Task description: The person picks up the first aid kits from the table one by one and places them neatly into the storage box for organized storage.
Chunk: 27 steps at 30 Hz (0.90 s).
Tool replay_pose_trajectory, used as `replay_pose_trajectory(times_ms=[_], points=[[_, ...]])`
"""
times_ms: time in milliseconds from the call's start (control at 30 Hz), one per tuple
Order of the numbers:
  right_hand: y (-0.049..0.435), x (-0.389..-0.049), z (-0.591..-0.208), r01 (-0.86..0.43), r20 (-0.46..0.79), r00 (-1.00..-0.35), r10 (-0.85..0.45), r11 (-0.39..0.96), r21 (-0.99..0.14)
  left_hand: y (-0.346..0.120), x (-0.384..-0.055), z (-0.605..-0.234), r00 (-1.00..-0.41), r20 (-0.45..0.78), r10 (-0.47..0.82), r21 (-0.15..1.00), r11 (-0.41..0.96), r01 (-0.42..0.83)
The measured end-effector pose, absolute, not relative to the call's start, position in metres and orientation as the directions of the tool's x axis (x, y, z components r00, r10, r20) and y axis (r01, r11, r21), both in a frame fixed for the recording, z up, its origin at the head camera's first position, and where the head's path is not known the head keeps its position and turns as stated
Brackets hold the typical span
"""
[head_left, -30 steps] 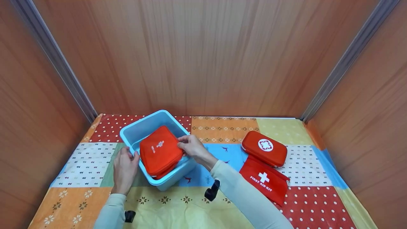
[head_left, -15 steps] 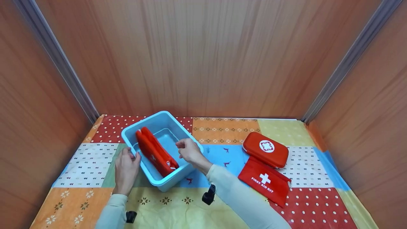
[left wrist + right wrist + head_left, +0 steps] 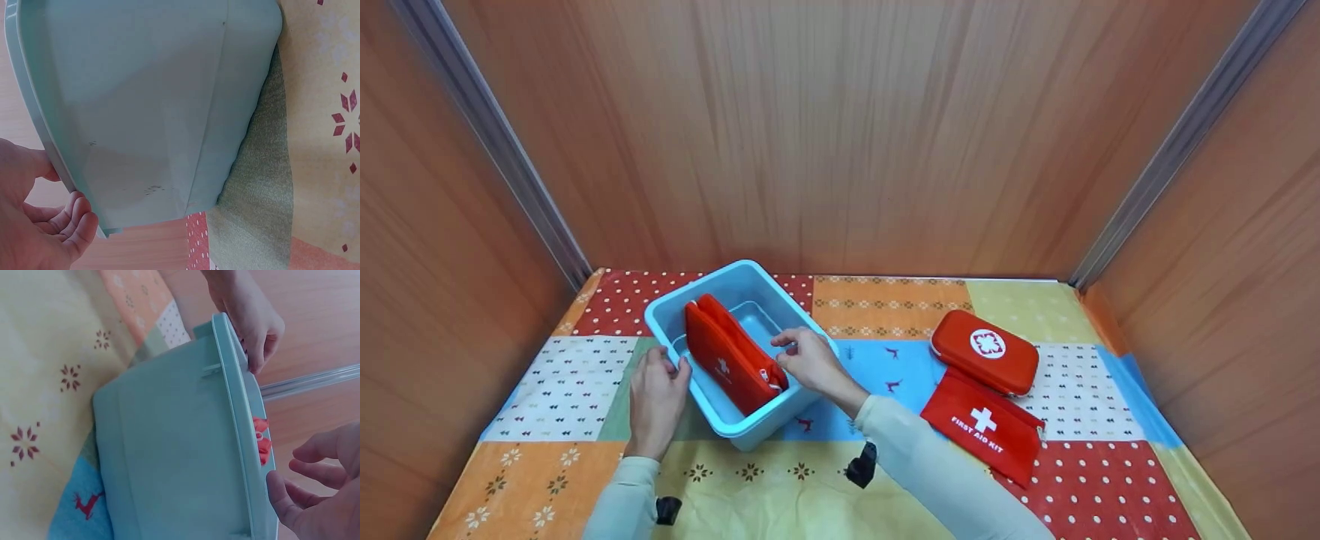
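A light blue plastic bin stands on the left of the cloth. Inside it a red first aid pouch with a white cross is propped on its long edge, zipper side up, along the left wall. My left hand pinches the bin's left rim, thumb on one side and fingers on the other, as the left wrist view shows. Over the right side of the bin hovers my right hand, fingers loosely bent with nothing between them. In the right wrist view its fingertips are right at the rim.
To the right lies a red hard zip case with a round white emblem, overlapping a flat red first aid kit pouch. A patchwork cloth covers the table. Wood-grain panels enclose the back and both sides.
My right hand has let go of the red pouch, which tipped from lying flat onto its edge toward the bin's left wall. My left hand keeps its hold on the rim.
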State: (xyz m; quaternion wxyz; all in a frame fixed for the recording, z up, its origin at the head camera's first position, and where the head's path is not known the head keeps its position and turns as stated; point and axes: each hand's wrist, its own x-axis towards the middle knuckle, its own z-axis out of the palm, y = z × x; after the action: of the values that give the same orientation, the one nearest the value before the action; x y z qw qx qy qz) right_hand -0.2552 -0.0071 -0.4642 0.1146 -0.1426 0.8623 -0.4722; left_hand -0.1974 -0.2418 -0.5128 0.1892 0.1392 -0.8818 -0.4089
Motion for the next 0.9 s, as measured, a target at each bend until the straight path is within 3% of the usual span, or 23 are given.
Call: replay_pose_trajectory(times_ms=[433, 900], points=[[0.047, -0.263, -0.473, -0.289, 0.117, -0.929, -0.351, 0.491, -0.822, -0.243, -0.196, -0.513, -0.893, 0.214, -0.396, 0.786, 0.612, -0.084], [0.155, -0.277, -0.489, -0.147, 0.083, -0.986, -0.148, 0.503, -0.852, -0.245, -0.198, -0.511, -0.895, 0.211, -0.392, 0.773, 0.627, -0.092]])
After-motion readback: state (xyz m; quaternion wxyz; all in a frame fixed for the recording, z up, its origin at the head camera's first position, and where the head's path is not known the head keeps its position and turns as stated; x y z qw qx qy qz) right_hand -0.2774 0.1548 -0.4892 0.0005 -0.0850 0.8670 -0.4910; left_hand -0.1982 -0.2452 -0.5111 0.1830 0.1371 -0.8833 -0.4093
